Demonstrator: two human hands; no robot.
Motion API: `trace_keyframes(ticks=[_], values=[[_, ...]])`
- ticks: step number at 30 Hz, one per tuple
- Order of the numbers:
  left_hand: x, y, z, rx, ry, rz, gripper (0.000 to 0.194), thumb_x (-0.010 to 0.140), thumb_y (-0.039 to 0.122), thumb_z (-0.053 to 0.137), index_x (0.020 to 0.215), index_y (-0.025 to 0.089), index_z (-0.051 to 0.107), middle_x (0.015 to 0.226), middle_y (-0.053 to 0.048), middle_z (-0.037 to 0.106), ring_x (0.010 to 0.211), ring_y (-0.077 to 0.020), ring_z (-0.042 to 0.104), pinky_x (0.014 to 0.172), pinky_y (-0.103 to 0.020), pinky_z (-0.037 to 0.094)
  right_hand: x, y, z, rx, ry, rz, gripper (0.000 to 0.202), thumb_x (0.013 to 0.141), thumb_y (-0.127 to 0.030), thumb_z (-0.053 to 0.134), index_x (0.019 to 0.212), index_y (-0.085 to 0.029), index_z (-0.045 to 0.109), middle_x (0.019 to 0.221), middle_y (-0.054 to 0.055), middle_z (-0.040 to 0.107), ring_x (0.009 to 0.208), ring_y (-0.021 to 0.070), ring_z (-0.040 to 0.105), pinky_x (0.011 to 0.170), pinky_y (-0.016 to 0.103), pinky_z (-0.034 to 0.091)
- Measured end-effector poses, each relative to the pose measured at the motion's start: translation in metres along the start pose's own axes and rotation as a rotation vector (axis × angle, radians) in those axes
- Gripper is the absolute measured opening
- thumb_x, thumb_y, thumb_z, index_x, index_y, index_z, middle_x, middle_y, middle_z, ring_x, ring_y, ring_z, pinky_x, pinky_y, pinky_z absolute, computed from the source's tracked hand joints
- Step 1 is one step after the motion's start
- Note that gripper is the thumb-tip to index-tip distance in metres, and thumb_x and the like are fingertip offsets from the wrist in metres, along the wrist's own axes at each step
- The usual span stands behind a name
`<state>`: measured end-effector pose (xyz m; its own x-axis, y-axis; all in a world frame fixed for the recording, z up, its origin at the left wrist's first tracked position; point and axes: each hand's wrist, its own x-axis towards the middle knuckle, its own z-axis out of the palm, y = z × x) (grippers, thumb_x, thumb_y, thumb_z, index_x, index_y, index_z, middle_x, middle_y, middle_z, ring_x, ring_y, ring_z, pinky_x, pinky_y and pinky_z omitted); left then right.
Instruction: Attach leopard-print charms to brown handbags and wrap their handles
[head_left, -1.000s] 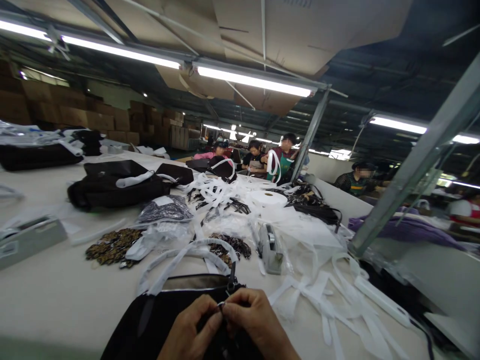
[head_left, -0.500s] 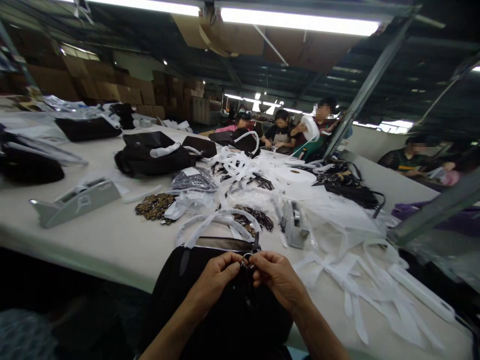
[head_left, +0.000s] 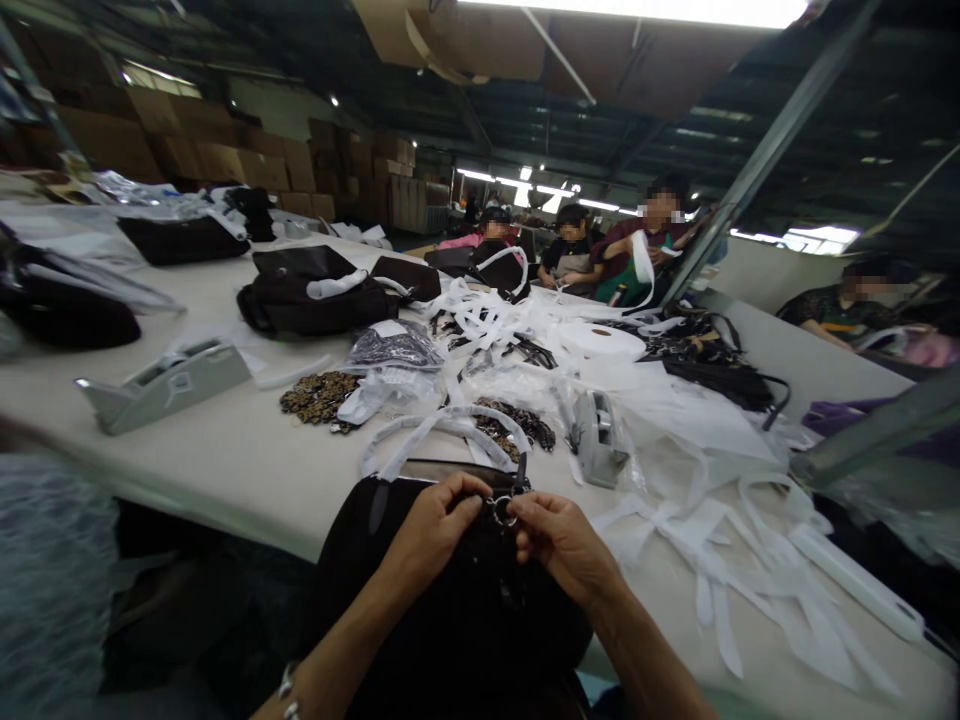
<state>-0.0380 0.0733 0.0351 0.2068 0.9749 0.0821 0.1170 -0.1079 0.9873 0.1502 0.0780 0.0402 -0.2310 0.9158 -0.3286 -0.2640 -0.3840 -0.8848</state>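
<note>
A black handbag [head_left: 442, 620] leans at the table's front edge, its handles [head_left: 394, 455] wrapped in white. Over its top, near the zipper, a small metal ring [head_left: 503, 511] shows between my two hands. My left hand [head_left: 444, 520] is closed in a pinch at the ring's left side; whatever lies between its fingertips is too small to make out. Thumb and forefinger of my right hand [head_left: 553, 535] pinch the ring's right side. Beneath the ring, a dark tag-like piece [head_left: 512, 590] hangs against the bag, hard to see.
Tape dispensers [head_left: 169, 385] [head_left: 600, 440] stand left and right of the bag. Brassy hardware [head_left: 319, 400], white strips [head_left: 720, 560], a white roll [head_left: 602, 342] and other black bags [head_left: 315, 300] cover the table. A metal post [head_left: 772, 150] slants at the right. Several co-workers sit beyond.
My hands have drawn slightly apart, so more of the ring shows between them. The whole view has shifted a little. A co-worker's white roll or strip has changed position.
</note>
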Motion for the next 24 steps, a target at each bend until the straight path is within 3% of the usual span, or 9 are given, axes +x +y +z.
trace_keyframes(ticks=[5,7,9,10,12,15,20,24], values=[[0.019,0.010,-0.002,0.441,0.083,0.356,0.020,0.088,0.018,0.055,0.104,0.022,0.067,0.113,-0.007,0.065,0.107,-0.0227,0.058,0.098,-0.034,0.040,0.003,0.008,0.006,0.035,-0.037,0.016,0.033,0.063,-0.037,0.086,0.073,-0.011,0.067,0.057,-0.002,0.060,0.046,0.0062,0.052,0.043,0.018,0.049],[0.023,0.009,-0.004,0.506,0.198,0.404,0.027,0.086,0.017,0.057,0.111,0.022,0.063,0.122,-0.009,0.060,0.116,-0.0257,0.052,0.102,-0.039,0.036,0.005,0.010,0.005,0.067,-0.012,0.007,0.034,0.062,-0.038,0.087,0.073,-0.012,0.068,0.058,-0.002,0.060,0.047,0.0062,0.052,0.044,0.018,0.049],[0.023,0.007,-0.008,0.478,0.264,0.337,0.018,0.088,0.021,0.054,0.104,0.020,0.062,0.109,-0.008,0.062,0.106,-0.0243,0.055,0.095,-0.038,0.040,0.007,0.011,0.003,0.082,0.016,-0.005,0.034,0.062,-0.038,0.087,0.074,-0.012,0.069,0.058,-0.001,0.060,0.049,0.0063,0.052,0.045,0.018,0.049],[0.021,0.006,-0.010,0.436,0.239,0.272,0.013,0.091,0.024,0.051,0.095,0.019,0.062,0.097,-0.005,0.063,0.095,-0.0220,0.058,0.087,-0.035,0.043,0.007,0.011,0.002,0.082,0.027,-0.013,0.034,0.062,-0.038,0.087,0.074,-0.012,0.070,0.058,-0.001,0.060,0.049,0.0064,0.052,0.046,0.018,0.049],[0.017,0.005,-0.014,0.333,0.092,0.135,0.023,0.094,0.032,0.046,0.081,0.018,0.059,0.077,-0.001,0.059,0.076,-0.0173,0.056,0.072,-0.029,0.042,0.008,0.012,0.002,0.079,0.044,-0.034,0.033,0.062,-0.038,0.087,0.076,-0.012,0.071,0.059,-0.001,0.061,0.049,0.0064,0.053,0.046,0.019,0.049],[0.012,0.007,-0.016,0.212,-0.121,0.046,0.030,0.094,0.040,0.046,0.077,0.017,0.057,0.071,0.002,0.057,0.069,-0.0141,0.051,0.065,-0.024,0.038,0.009,0.012,0.007,0.077,0.054,-0.048,0.033,0.061,-0.039,0.087,0.074,-0.013,0.071,0.060,-0.001,0.061,0.049,0.0064,0.053,0.047,0.019,0.049],[0.012,0.018,-0.017,0.225,-0.162,-0.003,0.026,0.091,0.036,0.049,0.074,0.016,0.055,0.068,0.004,0.051,0.066,-0.0117,0.046,0.061,-0.022,0.034,0.011,0.009,0.011,-0.015,0.031,-0.068,0.033,0.064,-0.043,0.084,0.073,-0.014,0.071,0.062,0.000,0.063,0.050,0.0082,0.054,0.048,0.022,0.049],[0.014,0.031,-0.025,0.335,-0.276,-0.008,0.025,0.091,0.032,0.046,0.072,0.017,0.054,0.066,0.004,0.049,0.062,-0.0114,0.044,0.057,-0.023,0.029,0.016,-0.001,0.007,-0.160,0.164,-0.265,0.030,0.073,-0.044,0.078,0.081,-0.016,0.073,0.074,0.003,0.070,0.060,0.0111,0.061,0.060,0.024,0.051]])
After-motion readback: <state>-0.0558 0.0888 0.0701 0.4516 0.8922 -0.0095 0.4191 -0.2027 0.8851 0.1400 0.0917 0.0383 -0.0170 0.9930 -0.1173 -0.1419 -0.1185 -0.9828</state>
